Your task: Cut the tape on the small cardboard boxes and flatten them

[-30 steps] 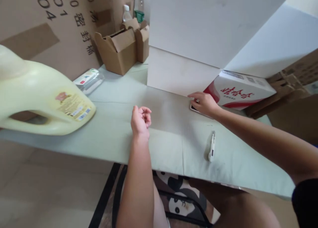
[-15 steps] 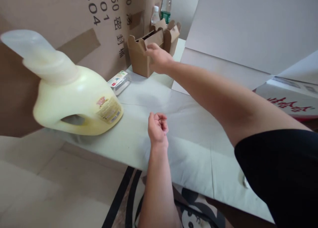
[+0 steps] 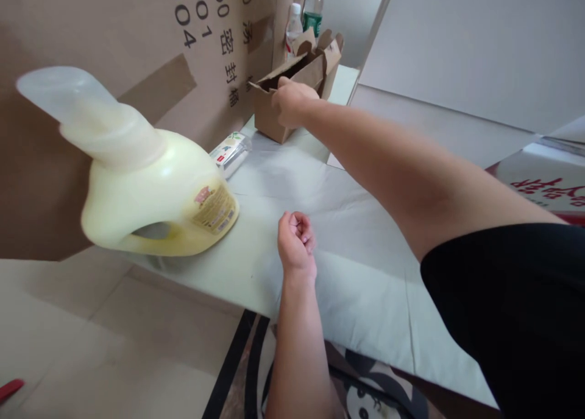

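Observation:
At the far end of the table, my right hand (image 3: 295, 101) has its fingers closed on the near edge of a small brown cardboard box (image 3: 269, 116). The box's top is open and its inside is dark. Above the pale tablecloth (image 3: 351, 248), my left hand (image 3: 296, 242) hangs with the palm turned up and the fingers curled in. Nothing shows in that palm. To its left stands a large pale yellow jug (image 3: 159, 193) with a handle and a translucent spout. Between jug and box lies a clear packet (image 3: 231, 154) with a white label.
A tall printed carton (image 3: 150, 35) rises along the left side. Two plastic bottles (image 3: 294, 28) stand behind the small box, and another cardboard box (image 3: 333, 59) adjoins it. White boards (image 3: 457, 53) lean at the right, near a red-lettered box (image 3: 539, 178). Something red (image 3: 11, 388) lies on the floor.
My right hand has gone from open fingers beside the cardboard box to gripping its edge, and the box has tilted slightly. My left hand stays curled. The view has shifted a little left.

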Tool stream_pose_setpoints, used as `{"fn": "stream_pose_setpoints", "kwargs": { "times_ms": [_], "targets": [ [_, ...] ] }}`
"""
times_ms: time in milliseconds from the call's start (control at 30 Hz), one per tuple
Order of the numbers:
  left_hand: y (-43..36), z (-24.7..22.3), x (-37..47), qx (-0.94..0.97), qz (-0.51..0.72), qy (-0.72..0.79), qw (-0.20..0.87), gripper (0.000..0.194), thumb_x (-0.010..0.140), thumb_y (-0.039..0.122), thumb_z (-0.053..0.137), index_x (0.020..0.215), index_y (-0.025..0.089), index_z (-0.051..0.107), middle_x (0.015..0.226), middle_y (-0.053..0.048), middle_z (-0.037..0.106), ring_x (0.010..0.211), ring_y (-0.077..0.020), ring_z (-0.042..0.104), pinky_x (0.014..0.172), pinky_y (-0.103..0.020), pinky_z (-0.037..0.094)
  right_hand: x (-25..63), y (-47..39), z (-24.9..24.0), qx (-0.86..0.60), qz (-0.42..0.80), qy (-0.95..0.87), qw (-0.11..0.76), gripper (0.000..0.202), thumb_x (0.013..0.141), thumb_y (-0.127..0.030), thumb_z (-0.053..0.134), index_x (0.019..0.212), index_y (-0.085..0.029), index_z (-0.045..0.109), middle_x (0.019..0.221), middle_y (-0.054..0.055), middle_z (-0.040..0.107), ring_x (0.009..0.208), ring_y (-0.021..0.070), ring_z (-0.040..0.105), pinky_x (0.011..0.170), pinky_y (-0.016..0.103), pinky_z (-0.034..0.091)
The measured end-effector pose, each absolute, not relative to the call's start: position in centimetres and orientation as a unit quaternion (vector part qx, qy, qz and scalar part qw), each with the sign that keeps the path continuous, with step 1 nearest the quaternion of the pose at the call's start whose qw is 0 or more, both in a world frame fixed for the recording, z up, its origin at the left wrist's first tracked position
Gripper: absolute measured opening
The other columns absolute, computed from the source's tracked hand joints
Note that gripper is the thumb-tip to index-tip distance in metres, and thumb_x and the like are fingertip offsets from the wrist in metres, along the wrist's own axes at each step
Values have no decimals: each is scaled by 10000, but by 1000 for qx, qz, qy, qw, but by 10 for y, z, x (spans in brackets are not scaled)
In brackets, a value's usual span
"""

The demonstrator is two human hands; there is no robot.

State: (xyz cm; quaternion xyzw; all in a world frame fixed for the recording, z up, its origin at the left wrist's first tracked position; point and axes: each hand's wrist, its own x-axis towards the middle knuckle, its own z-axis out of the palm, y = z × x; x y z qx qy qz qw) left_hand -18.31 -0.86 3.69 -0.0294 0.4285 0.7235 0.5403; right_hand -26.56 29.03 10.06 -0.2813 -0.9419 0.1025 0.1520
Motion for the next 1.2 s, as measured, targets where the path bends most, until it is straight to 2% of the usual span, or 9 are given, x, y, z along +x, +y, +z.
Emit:
{"fn": "stream_pose_setpoints", "kwargs": {
  "times_ms": [100,233,333,433,567,733,933,1067,1200],
  "targets": [
    [-10,40,-183,-29,720,443,534,413,955,386,329,608,192,441,457,73,242,344,-53,165,403,-213,117,-246,255,107,-319,44,-938,124,252,773,-97,720,1017,-149,685,1237,44,668,1210,271,650,1111,443,510],
    [-14,45,-181,-46,750,480,453,336,932,314,330,635,198,437,458,68,262,367,-67,192,425,-222,130,-198,190,110,-300,22,-943,143,236,862,-109,589,1045,-204,705,1283,37,681,1199,271,655,1073,424,544],
    [-20,47,-177,-36,795,495,347,177,871,263,382,712,209,441,528,65,311,437,-82,293,473,-211,228,-140,144,105,-298,88,-931,193,249,880,-130,531,1020,-197,726,1189,43,721,1040,213,703,983,344,571],
    [-25,46,-176,22,819,502,279,96,828,273,402,748,223,419,607,54,316,529,-100,360,555,-210,329,-68,101,100,-316,167,-898,257,243,872,-154,519,974,-185,738,1154,49,730,797,155,700,806,303,598],
    [-29,45,-179,58,811,528,245,60,806,282,424,788,232,395,702,30,366,606,-108,412,614,-215,365,32,41,106,-310,198,-874,318,208,898,-209,557,816,-224,748,1046,57,759,872,192,728,698,292,597],
    [-29,57,-169,142,823,500,227,104,806,291,427,902,257,406,868,7,456,778,-124,548,709,-232,429,120,-23,118,-300,178,-884,310,253,848,-104,590,871,-308,738,915,27,772,753,166,752,656,257,621],
    [-18,64,-129,373,762,489,204,199,889,333,433,938,226,592,1002,-54,568,1023,-190,586,932,-324,473,150,-45,117,-267,199,-902,276,286,823,-45,559,893,-263,731,918,39,783,712,127,752,636,177,601],
    [-12,62,-115,492,693,506,144,335,924,420,466,930,214,730,1041,-75,548,1123,-216,518,1077,-374,414,156,-45,110,-258,203,-895,303,310,841,-57,536,916,-274,745,918,34,787,729,122,753,648,177,601],
    [-10,61,-112,495,666,540,136,434,951,412,409,797,211,760,1067,-85,463,1102,-220,493,1064,-368,415,167,-42,105,-279,198,-883,320,268,861,-102,543,892,-274,746,1004,43,797,778,138,765,677,208,616]
  ]
}}
